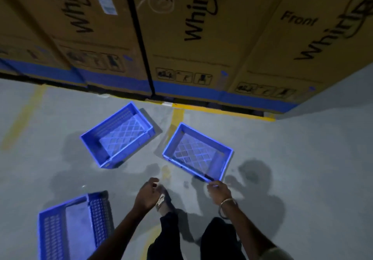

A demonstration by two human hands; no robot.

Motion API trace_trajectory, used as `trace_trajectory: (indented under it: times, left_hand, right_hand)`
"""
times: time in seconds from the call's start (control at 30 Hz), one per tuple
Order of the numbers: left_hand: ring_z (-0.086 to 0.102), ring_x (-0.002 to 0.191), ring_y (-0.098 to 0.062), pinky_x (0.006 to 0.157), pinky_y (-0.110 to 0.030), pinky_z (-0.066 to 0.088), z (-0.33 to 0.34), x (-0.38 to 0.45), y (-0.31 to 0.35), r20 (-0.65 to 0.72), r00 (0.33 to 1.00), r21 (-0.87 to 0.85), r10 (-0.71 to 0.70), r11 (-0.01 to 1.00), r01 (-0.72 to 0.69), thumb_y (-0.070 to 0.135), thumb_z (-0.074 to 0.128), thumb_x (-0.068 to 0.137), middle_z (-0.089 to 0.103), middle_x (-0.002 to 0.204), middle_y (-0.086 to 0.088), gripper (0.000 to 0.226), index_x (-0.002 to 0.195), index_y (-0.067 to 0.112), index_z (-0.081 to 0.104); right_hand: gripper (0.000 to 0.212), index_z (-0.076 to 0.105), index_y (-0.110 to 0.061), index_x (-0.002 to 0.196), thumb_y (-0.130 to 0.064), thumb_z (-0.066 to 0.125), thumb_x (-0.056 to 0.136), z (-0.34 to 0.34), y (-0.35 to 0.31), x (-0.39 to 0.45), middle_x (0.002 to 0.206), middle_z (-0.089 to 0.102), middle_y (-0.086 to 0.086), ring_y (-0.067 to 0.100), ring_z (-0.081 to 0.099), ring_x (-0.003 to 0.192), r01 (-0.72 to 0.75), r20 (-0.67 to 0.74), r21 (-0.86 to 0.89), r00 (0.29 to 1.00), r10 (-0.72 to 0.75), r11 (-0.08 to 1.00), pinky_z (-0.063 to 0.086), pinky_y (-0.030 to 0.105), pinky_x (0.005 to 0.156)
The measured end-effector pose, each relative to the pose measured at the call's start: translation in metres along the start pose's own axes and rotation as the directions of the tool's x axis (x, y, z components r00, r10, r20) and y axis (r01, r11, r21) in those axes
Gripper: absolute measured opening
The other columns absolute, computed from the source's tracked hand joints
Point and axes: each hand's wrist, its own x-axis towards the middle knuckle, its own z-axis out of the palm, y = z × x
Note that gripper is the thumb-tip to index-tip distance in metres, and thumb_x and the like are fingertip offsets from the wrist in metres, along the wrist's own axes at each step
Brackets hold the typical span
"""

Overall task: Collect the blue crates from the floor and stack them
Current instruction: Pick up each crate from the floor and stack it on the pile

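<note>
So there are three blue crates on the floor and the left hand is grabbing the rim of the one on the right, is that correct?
Not quite. The head view shows the right hand at the rim of the right crate; the left hand holds nothing. Three blue crates on the floor is correct.

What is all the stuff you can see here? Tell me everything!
blue crates: 3, blue, on the floor; one left of centre, one right of centre, one at bottom left
cardboard boxes: several, brown with black lettering and a blue band, standing in a row along the top
floor lines: several, yellow, painted on the grey floor
left hand: 1, curled, empty
right hand: 1, gripping the near rim of the right crate
bracelet: 1, gold-coloured, on the right wrist
</note>
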Motion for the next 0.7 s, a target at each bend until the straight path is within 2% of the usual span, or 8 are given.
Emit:
trace_trajectory:
  times: [0.07,0.1,0.17,0.23,0.33,0.43,0.63,0.7]
  left_hand:
    - [0.068,0.089,-0.022,0.078,-0.028,0.046,-0.008,0.033,0.009,0.026,1.000,0.048,-0.013,0.999,0.012,0.037,0.068,0.092,0.069,0.103,-0.003,0.029,0.118,0.027,0.059]
    - [0.067,0.090,-0.022,0.078,-0.027,0.045,-0.010,0.050,0.010,0.029,0.999,0.070,-0.023,0.997,0.021,0.031,0.069,0.094,0.068,0.105,-0.003,0.027,0.119,0.025,0.060]
    - [0.068,0.092,-0.023,0.080,-0.029,0.046,-0.010,0.084,0.015,0.030,0.999,0.109,-0.040,0.993,0.036,0.025,0.069,0.096,0.070,0.107,-0.005,0.028,0.122,0.021,0.062]
    - [0.070,0.094,-0.026,0.085,-0.031,0.048,0.001,0.131,0.013,0.023,0.998,0.139,-0.055,0.989,0.051,0.024,0.070,0.096,0.072,0.109,-0.007,0.029,0.124,0.019,0.063]
    - [0.071,0.101,-0.029,0.092,-0.035,0.049,0.030,0.211,-0.004,0.022,0.996,0.191,-0.086,0.978,0.080,0.023,0.071,0.096,0.073,0.111,-0.009,0.032,0.126,0.015,0.064]
    - [0.071,0.103,-0.031,0.089,-0.035,0.047,0.073,0.299,-0.037,0.010,0.996,0.233,-0.088,0.969,0.083,0.023,0.072,0.095,0.073,0.109,-0.011,0.035,0.127,0.013,0.062]
    - [0.062,0.120,-0.046,0.099,-0.051,0.048,0.164,0.454,-0.098,-0.096,0.991,0.227,-0.090,0.968,0.110,0.031,0.076,0.093,0.064,0.129,-0.031,0.064,0.141,-0.002,0.049]
    - [0.059,0.121,-0.051,0.101,-0.057,0.048,0.183,0.495,-0.108,-0.146,0.986,0.200,-0.077,0.974,0.106,0.048,0.072,0.084,0.059,0.133,-0.035,0.085,0.145,-0.004,0.044]
  right_hand:
    - [0.019,0.069,-0.052,0.082,-0.033,0.067,0.082,-0.009,-0.027,-0.005,0.090,0.074,0.007,0.029,0.069,0.083,-0.006,-0.079,0.014,0.997,0.007,1.000,0.058,0.044,0.088]
    - [0.019,0.071,-0.048,0.086,-0.029,0.067,0.085,-0.011,-0.034,-0.001,0.093,0.074,0.008,0.032,0.070,0.090,-0.019,-0.093,-0.005,0.996,0.018,1.000,0.056,0.040,0.090]
    - [0.014,0.075,-0.023,0.099,-0.027,0.064,0.091,-0.014,-0.043,0.016,0.110,0.073,0.013,0.034,0.067,0.108,-0.050,-0.106,-0.073,0.993,0.042,0.996,0.049,0.033,0.093]
    - [0.027,0.071,-0.012,0.109,-0.033,0.061,0.095,-0.013,-0.039,0.058,0.121,0.070,0.016,0.035,0.063,0.116,-0.057,-0.094,-0.094,0.994,0.048,0.994,0.046,0.034,0.097]
    - [0.029,0.069,-0.011,0.113,-0.031,0.056,0.097,0.002,-0.010,0.140,0.127,0.066,0.017,0.038,0.061,0.118,-0.100,-0.065,-0.134,0.994,0.092,0.986,0.045,0.036,0.097]
    - [0.029,0.066,-0.012,0.116,-0.032,0.059,0.096,0.021,0.029,0.229,0.124,0.068,0.018,0.038,0.062,0.117,-0.176,-0.097,-0.101,0.981,0.167,0.979,0.046,0.035,0.092]
    - [0.058,0.044,-0.006,0.136,-0.029,0.067,0.087,0.068,0.118,0.377,0.126,0.050,0.025,0.047,0.053,0.117,-0.256,-0.253,-0.054,0.938,0.235,0.965,0.046,0.047,0.092]
    - [0.072,0.036,-0.008,0.143,-0.032,0.070,0.083,0.077,0.142,0.408,0.133,0.043,0.023,0.048,0.049,0.120,-0.300,-0.325,-0.044,0.906,0.271,0.953,0.045,0.050,0.094]
